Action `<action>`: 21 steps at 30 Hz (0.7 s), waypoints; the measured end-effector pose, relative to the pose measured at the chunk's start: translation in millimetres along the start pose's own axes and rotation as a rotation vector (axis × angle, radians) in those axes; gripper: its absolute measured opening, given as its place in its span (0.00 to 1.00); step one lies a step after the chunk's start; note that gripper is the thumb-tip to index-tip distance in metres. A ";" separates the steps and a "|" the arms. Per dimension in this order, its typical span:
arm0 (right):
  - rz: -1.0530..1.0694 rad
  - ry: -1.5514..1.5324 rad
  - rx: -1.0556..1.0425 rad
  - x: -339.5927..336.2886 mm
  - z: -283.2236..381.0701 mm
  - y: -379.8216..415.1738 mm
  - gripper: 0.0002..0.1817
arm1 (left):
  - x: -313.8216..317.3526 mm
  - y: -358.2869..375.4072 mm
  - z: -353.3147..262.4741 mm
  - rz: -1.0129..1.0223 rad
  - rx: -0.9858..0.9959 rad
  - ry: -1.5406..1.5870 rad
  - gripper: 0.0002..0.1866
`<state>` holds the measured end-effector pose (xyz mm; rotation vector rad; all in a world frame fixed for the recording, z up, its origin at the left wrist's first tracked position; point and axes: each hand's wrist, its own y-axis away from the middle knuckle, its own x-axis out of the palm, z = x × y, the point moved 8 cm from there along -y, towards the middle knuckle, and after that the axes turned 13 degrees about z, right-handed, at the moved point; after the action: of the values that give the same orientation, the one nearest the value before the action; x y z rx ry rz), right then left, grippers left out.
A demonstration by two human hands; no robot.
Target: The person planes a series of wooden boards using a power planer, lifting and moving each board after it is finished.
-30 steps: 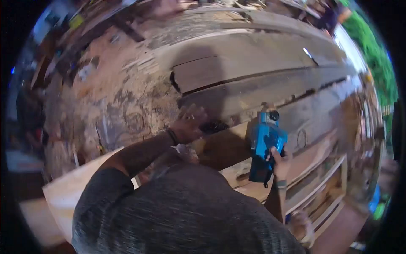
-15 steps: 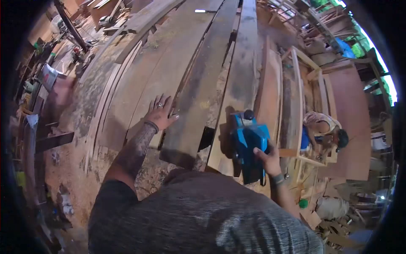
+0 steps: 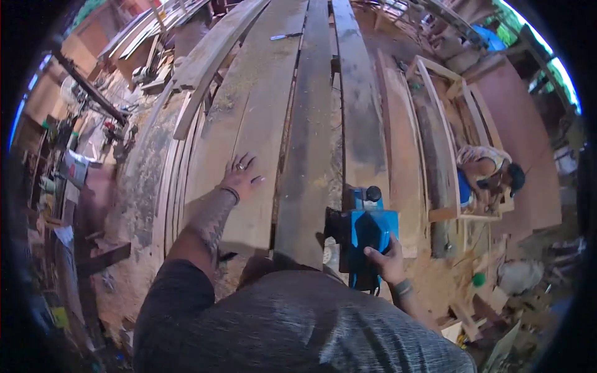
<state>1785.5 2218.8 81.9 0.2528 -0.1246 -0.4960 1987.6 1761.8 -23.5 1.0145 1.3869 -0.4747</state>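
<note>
My right hand [image 3: 388, 260] grips the rear handle of a blue electric hand planer [image 3: 375, 224], which has a round black front knob. The planer sits at the near end of a narrow plank [image 3: 365, 133], overlapping its end in this view. My left hand [image 3: 241, 176], with a ring on it, lies flat with fingers spread on a wide pale board [image 3: 264, 118]. Between the two hands runs a darker plank [image 3: 305, 168], with gaps along both its sides. Farther up the wide board lies a slim tool [image 3: 286, 36] with a pale blade and dark handle.
At right, another person [image 3: 488, 168] crouches by a wooden frame [image 3: 443, 118], beside a reddish sheet [image 3: 522, 137]. Stacked boards [image 3: 171, 174] lie along the left. Lumber and clutter line both sides. A green round object [image 3: 479, 279] lies on the littered ground at lower right.
The view has shifted and straightened. My left hand has moved left on the wide board, away from the gap. The planer, still in my right hand, has come nearer to me along the plank.
</note>
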 end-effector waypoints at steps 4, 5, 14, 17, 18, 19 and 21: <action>-0.036 -0.007 0.030 41.2 5.3 -0.2 0.30 | -7.3 4.4 -1.9 -0.071 0.015 -0.013 0.39; -0.042 0.009 0.043 52.3 4.2 -4.4 0.31 | -6.6 3.3 -1.4 -0.076 0.019 0.006 0.38; -0.227 0.185 -0.046 207.7 10.4 -50.9 0.30 | 83.6 -50.7 82.4 -0.297 0.398 0.614 0.33; -0.396 0.335 -0.268 241.3 -1.2 -76.3 0.37 | 99.4 -77.0 104.8 -0.353 0.531 0.414 0.28; -0.445 0.352 -0.271 243.0 -14.5 -88.6 0.37 | 90.6 -65.5 91.6 -0.386 0.518 0.205 0.26; -0.473 0.387 -0.249 249.6 -13.7 -89.8 0.36 | 67.0 -48.3 86.4 -0.335 0.455 0.269 0.25; -0.423 0.345 -0.135 254.4 -7.7 -82.4 0.35 | 49.3 -27.5 66.3 -0.433 0.525 0.000 0.25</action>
<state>1971.4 2027.1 66.8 0.2289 0.3052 -0.8689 2012.9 1707.6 -86.6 1.1222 1.5222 -1.2060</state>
